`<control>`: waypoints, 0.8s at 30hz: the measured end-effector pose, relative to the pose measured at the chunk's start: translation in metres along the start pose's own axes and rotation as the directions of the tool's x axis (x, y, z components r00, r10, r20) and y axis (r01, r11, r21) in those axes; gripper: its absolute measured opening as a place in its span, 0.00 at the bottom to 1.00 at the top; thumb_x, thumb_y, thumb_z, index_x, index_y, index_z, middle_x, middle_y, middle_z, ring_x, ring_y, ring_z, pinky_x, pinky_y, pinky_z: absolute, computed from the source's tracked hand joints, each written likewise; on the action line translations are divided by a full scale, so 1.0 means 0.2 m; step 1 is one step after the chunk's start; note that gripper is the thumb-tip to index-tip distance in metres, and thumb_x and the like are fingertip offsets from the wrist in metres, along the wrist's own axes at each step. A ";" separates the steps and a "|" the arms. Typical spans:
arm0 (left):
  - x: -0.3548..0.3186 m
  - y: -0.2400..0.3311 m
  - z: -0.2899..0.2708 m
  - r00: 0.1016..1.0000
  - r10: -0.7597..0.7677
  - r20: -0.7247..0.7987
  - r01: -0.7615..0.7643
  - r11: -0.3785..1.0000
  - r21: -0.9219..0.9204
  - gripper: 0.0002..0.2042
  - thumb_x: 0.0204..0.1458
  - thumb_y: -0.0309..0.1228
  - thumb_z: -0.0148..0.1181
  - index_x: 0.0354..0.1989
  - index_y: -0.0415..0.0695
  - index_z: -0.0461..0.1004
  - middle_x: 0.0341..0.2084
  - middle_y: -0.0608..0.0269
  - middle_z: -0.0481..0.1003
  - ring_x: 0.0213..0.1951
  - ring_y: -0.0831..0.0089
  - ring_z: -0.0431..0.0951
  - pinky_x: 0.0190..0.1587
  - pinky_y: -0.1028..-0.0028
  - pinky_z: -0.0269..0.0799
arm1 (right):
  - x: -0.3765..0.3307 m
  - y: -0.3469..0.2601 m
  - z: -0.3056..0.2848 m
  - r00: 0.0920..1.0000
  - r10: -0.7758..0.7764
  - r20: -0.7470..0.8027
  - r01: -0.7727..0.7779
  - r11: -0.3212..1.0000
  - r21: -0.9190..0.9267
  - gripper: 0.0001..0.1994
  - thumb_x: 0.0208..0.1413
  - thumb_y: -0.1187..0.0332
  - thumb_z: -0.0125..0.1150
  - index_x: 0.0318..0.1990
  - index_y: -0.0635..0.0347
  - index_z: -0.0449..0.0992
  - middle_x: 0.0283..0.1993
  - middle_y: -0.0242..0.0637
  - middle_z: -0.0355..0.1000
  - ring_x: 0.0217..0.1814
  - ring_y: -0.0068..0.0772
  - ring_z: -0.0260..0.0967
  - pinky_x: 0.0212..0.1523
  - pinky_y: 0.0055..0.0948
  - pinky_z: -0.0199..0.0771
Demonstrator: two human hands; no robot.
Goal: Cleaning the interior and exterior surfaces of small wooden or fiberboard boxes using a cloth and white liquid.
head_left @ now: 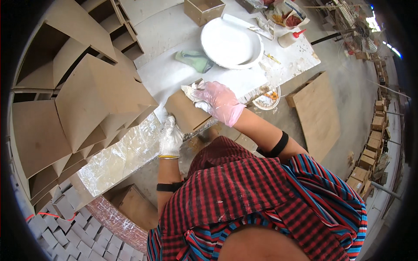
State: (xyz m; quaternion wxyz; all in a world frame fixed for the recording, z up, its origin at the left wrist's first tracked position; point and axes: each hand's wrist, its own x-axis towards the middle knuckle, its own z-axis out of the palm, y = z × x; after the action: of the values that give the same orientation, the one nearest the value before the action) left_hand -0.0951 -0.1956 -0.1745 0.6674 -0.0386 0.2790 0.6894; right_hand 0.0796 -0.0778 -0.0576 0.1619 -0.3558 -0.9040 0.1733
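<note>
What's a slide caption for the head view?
Gloved left hand steadies a brown cardboard piece on the white table while the right hand presses a cloth on it.

Pretty bright daylight overall, strongest glare top right. White table (174, 74) looks a bit washed out, shadows soft. Heavy fisheye bending, black corners, slight blur toward the rim.

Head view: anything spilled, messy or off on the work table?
Yes. The white table is smeared with brownish residue at its right end. A green cloth lies crumpled beside the white basin. The brown card under both hands looks intact.
</note>
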 end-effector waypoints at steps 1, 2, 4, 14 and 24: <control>-0.01 0.02 0.04 0.999 0.033 0.000 -0.033 0.999 -0.023 0.24 0.55 0.23 0.48 0.61 0.46 0.54 0.57 0.58 0.60 0.56 0.64 0.63 0.56 0.63 0.64 | 0.00 0.00 0.02 1.000 0.006 0.009 -0.006 1.000 0.011 0.16 0.46 0.64 0.61 0.45 0.53 0.74 0.39 0.44 0.68 0.42 0.49 0.66 0.42 0.40 0.68; -0.02 0.04 0.08 0.999 0.029 0.028 -0.031 0.997 0.070 0.25 0.55 0.23 0.48 0.62 0.47 0.53 0.58 0.59 0.59 0.57 0.64 0.62 0.57 0.63 0.63 | 0.02 -0.01 0.03 0.998 0.070 0.004 -0.070 0.996 0.057 0.16 0.46 0.65 0.61 0.45 0.53 0.74 0.38 0.43 0.68 0.42 0.49 0.66 0.42 0.40 0.68; -0.05 0.06 0.16 0.996 0.021 0.092 -0.042 0.971 0.237 0.27 0.55 0.24 0.49 0.63 0.50 0.52 0.59 0.61 0.57 0.59 0.64 0.60 0.58 0.64 0.61 | 0.05 -0.05 0.01 0.982 0.186 0.008 -0.186 0.973 0.135 0.15 0.46 0.67 0.60 0.44 0.52 0.74 0.37 0.43 0.68 0.41 0.48 0.66 0.41 0.40 0.68; -0.04 0.07 0.07 0.995 -0.098 0.019 0.092 0.975 0.203 0.25 0.56 0.25 0.48 0.63 0.56 0.54 0.55 0.64 0.62 0.53 0.68 0.66 0.50 0.62 0.69 | 0.10 -0.21 0.21 0.994 0.099 0.038 -0.103 0.981 0.162 0.16 0.41 0.74 0.60 0.42 0.55 0.74 0.40 0.42 0.68 0.45 0.46 0.66 0.44 0.38 0.68; -0.05 0.08 0.06 0.996 -0.077 0.053 0.064 0.977 0.203 0.26 0.56 0.25 0.49 0.63 0.57 0.52 0.52 0.64 0.64 0.52 0.67 0.68 0.48 0.63 0.72 | 0.15 -0.20 0.08 0.978 0.197 0.071 -0.209 0.920 0.331 0.15 0.41 0.81 0.57 0.41 0.62 0.75 0.40 0.44 0.70 0.42 0.43 0.70 0.44 0.29 0.70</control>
State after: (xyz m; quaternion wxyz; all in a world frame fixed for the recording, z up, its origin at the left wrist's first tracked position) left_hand -0.1048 -0.1988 -0.1543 0.7001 0.0399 0.3253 0.6344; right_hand 0.0289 -0.0865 -0.0493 0.1851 -0.4114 -0.8220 0.3477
